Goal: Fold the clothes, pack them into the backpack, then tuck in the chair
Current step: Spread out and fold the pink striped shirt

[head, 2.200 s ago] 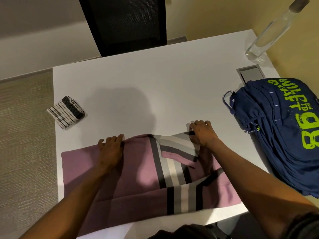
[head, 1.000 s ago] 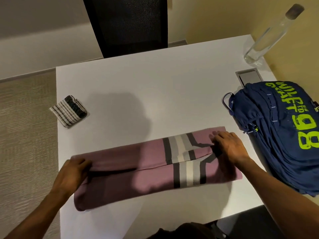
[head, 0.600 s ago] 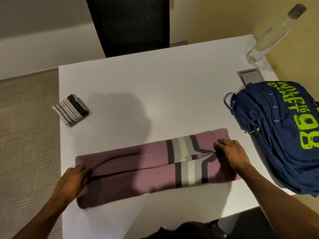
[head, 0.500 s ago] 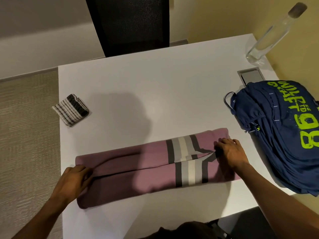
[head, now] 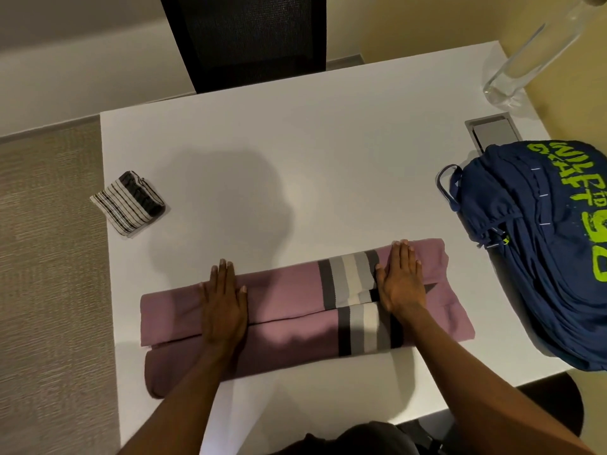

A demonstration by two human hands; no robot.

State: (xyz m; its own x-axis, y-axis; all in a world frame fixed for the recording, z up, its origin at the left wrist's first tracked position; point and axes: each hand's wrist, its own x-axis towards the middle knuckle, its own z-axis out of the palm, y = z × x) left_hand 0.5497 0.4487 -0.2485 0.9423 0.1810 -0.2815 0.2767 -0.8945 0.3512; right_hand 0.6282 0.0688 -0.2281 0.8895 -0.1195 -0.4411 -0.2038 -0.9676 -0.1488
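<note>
Both hands lie flat, palms down, fingers straight and close together, nothing pinched. The left hand (head: 223,303) spans the seam where the two long folds of the mauve garment (head: 289,297) meet. The right hand (head: 402,280) presses the upper fold beside the grey-and-white striped band. The garment is a long narrow strip running crosswise under both palms on the white worktop (head: 328,142). Step judged: flattening the lengthwise fold; crosswise folds and packing not yet done. The small striped cloth (head: 128,200) sits folded, well outside the left hand. The blue backpack (head: 542,251) is just outside the right hand, near the garment's end; cannot tell whether its opening is unzipped. The black chair (head: 249,37) stands beyond the fingertips at the far edge. A clear bottle (head: 525,57) stands far beyond the right hand. Risks: the lower layer pokes out past the upper one outside the left hand, so a crosswise fold from there would likely come out skewed. The upper fold may spring open once the palms lift, as nothing pins it. The backpack appears to overhang the worktop edge by the right forearm; tugging it during packing could tip it off.
</note>
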